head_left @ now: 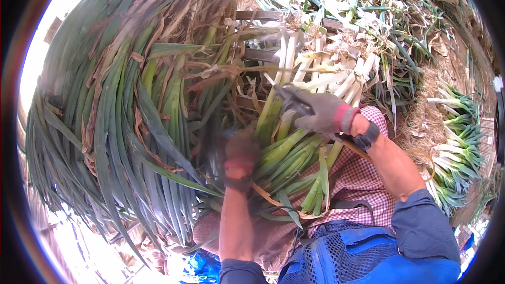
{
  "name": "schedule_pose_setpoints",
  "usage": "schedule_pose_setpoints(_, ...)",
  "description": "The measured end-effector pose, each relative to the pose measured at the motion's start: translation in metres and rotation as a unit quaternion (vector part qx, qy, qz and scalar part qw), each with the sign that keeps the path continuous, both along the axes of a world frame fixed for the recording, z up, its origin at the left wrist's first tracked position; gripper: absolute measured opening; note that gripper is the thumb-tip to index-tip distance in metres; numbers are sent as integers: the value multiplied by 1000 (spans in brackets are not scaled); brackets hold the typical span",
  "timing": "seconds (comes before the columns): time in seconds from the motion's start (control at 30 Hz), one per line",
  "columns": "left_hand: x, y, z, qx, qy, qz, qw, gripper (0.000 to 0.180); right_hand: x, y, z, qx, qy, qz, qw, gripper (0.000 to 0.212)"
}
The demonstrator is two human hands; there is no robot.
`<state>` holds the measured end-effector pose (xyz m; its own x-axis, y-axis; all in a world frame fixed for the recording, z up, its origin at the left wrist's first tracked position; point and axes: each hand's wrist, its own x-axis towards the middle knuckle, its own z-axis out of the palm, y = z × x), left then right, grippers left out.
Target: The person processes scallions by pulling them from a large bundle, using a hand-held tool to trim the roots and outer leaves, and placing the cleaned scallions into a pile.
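Observation:
My left hand (241,151), in a brown glove with a red cuff, is smeared by motion beside the long green leaves of a large heap of leeks (113,105). What its fingers hold cannot be made out. My right hand (323,111), in a grey-brown glove with dark fingertips, is closed above several trimmed leeks (286,155). A thin, pale-tipped piece sticks out near its fingers, too unclear to name. The trimmed leeks lie across my lap, white stems and roots pointing away, green leaves toward me.
Cut leaves and peelings (363,10) pile up at the far side. More trimmed leeks (457,147) lie in a row at the right on straw-strewn ground. Dark bars (263,16) show behind the stems. A checked cloth (363,179) and a blue mesh garment (342,252) cover me.

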<state>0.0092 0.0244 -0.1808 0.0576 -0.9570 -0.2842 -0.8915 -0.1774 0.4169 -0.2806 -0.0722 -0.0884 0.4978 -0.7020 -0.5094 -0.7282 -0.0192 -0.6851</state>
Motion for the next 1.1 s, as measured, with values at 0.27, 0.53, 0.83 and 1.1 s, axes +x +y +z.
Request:
schedule_pose_setpoints(0.27,-4,-16,-4,55,4,32,998,48,-81,-80,-34,-201,32,-92,975,57)
schedule_pose_setpoints(0.53,-5,-22,-6,53,-17,34,998,49,-153,-91,38,-210,15,-193,959,61)
schedule_pose_setpoints(0.83,-46,-80,-18,2,34,12,999,66,-105,64,31,-1,-40,11,999,95)
schedule_pose_setpoints(1.1,-57,-91,-9,36,46,81,995,62,-89,33,2,-155,55,-127,978,91)
